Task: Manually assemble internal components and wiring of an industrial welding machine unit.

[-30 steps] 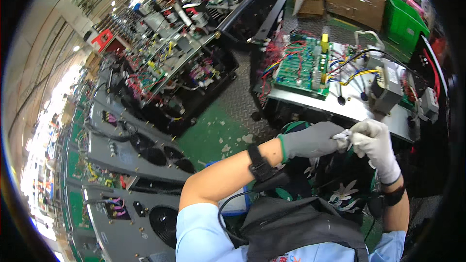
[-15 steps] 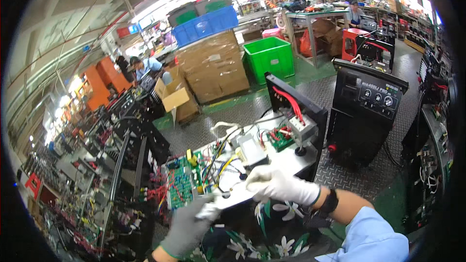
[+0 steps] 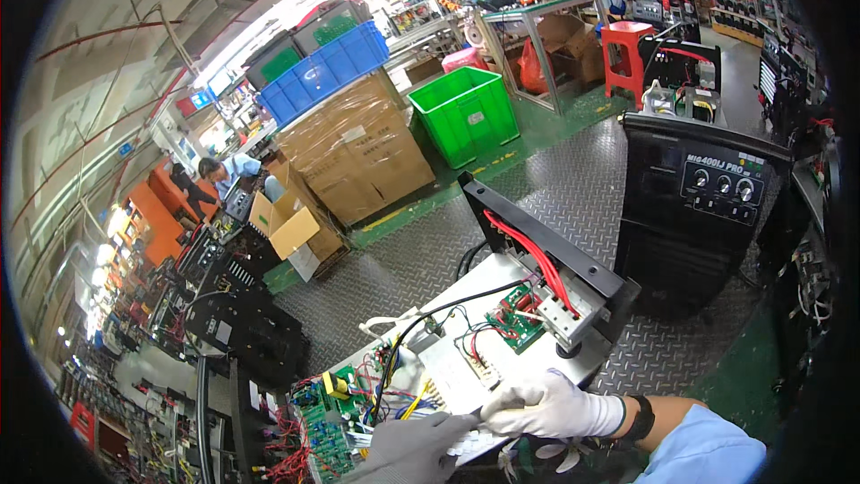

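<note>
With right hand (image 3: 545,407) curled, left hand (image 3: 410,450) unclear in closure, any hold hidden, a low sweep could snag yellow wires (image 3: 415,402)

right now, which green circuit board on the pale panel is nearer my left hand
The larger board, the one at lower left beside the grey-gloved left hand. The smaller board lies farther off, near the thick red cables.

Left hand (image 3: 410,450) — cut by lower edge.
</note>
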Demonstrator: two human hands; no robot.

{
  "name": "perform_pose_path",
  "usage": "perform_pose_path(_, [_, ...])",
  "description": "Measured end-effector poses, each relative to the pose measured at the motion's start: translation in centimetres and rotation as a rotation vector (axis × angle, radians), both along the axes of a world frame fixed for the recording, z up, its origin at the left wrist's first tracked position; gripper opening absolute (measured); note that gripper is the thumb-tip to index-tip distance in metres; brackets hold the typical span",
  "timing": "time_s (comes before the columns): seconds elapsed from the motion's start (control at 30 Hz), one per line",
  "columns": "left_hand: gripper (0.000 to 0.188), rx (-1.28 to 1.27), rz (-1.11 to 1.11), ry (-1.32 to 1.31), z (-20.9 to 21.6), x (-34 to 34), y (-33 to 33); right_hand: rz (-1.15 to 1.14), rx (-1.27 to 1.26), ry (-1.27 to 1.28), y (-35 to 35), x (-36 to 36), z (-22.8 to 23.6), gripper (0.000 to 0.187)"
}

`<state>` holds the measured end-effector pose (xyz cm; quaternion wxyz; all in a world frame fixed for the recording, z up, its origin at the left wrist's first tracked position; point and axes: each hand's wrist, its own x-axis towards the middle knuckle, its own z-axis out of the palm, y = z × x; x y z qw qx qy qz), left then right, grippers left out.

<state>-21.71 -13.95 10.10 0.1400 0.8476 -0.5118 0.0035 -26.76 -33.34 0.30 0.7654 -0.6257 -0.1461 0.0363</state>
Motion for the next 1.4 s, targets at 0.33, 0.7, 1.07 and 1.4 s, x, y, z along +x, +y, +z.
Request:
perform_pose_path(0.33, [0.024,-0.089,0.225,0.402,-7.1,18.4,-6.4,-0.254,0.223,0.23,-0.8,4.7,-4.5,0.046])
perform_pose_path(0.7, [0.032,-0.086,0.251,0.566,-3.9,15.8,-5.8,-0.156,0.217,0.329,-0.7,6.0,-1.4,0.036])
perform_pose_path(1.07, [0.03,0.053,0.384,0.314,-5.1,15.3,-5.8,-0.266,-0.086,0.303,0.3,7.5,-2.8,0.039])
perform_pose_path(1.4, [0.027,0.702,0.162,0.029,-3.2,17.0,-11.2,-0.728,-0.297,-0.372,1.6,7.8,-7.1,0.021])
